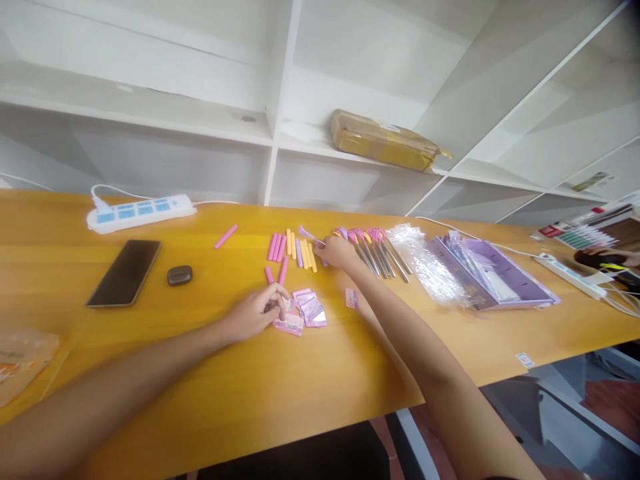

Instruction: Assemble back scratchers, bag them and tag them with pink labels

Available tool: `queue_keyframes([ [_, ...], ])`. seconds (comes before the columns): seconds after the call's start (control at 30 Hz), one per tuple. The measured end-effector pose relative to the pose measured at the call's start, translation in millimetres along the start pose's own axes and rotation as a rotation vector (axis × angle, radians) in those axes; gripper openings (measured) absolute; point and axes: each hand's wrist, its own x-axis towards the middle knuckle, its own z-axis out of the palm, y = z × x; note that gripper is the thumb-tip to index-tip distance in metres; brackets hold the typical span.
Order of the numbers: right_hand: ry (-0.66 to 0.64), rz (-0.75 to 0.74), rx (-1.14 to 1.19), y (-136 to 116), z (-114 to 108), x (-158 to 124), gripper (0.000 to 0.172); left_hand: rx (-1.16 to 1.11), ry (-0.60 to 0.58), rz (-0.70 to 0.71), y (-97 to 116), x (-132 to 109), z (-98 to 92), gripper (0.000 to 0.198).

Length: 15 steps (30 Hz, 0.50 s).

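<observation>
My right hand (337, 253) is closed on a slim metal-handled item with a purple end (307, 233) that sticks out to the left of the fingers. Just right of that hand lies a row of similar metal-handled items (383, 253) with pink, orange and purple patterned ends. My left hand (263, 310) rests by a small pile of pink and purple printed cards (311, 309), its fingers curled in; what they hold, if anything, is hidden. Between the hands lie short pink sticks (277, 247), yellow sticks (307, 255) and a lilac stick (299, 253).
Clear plastic sleeves (425, 263) and a purple tray (520, 273) are to the right. A single card (352, 298) lies under my right forearm. Leftward are a phone (125, 273), a dark case (179, 275) and a power strip (143, 213). Another person's hand (607, 253) is far right.
</observation>
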Motion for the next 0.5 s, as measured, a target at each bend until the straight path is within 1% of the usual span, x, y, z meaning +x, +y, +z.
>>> queue_keyframes([
  [0.1, 0.041, -0.028, 0.076, 2.4, -21.1, -13.2, 0.029, 0.009, -0.001, -0.017, -3.0, -1.0, -0.8, 0.014],
  [0.17, 0.067, -0.084, 0.146, -2.4, -29.8, -33.4, 0.030, 0.017, 0.000, -0.006, -5.0, -1.5, -1.6, 0.017],
  [0.2, 0.066, -0.123, 0.188, -7.7, -29.8, -47.6, 0.031, 0.021, 0.002, 0.007, -5.8, -1.6, -1.9, 0.019],
  [0.27, 0.024, -0.217, 0.274, -23.7, -19.1, -82.9, 0.032, 0.040, 0.006, 0.025, -6.8, -1.8, -2.2, 0.026],
  [0.33, -0.043, -0.315, 0.353, -43.0, 2.7, -120.8, 0.028, 0.086, 0.007, 0.038, -6.6, -2.2, -1.9, 0.030],
  [0.4, -0.100, -0.412, 0.468, -59.6, 26.5, -152.4, 0.021, 0.139, -0.002, 0.077, -5.1, -2.9, -1.0, 0.028],
  [0.47, -0.097, -0.454, 0.563, -68.8, 43.4, -171.7, 0.018, 0.180, -0.010, 0.126, -2.9, -3.8, 0.1, 0.026],
  [0.5, -0.087, -0.463, 0.605, -70.2, 47.8, -176.6, 0.017, 0.200, -0.007, 0.135, -2.0, -4.2, 0.5, 0.026],
])
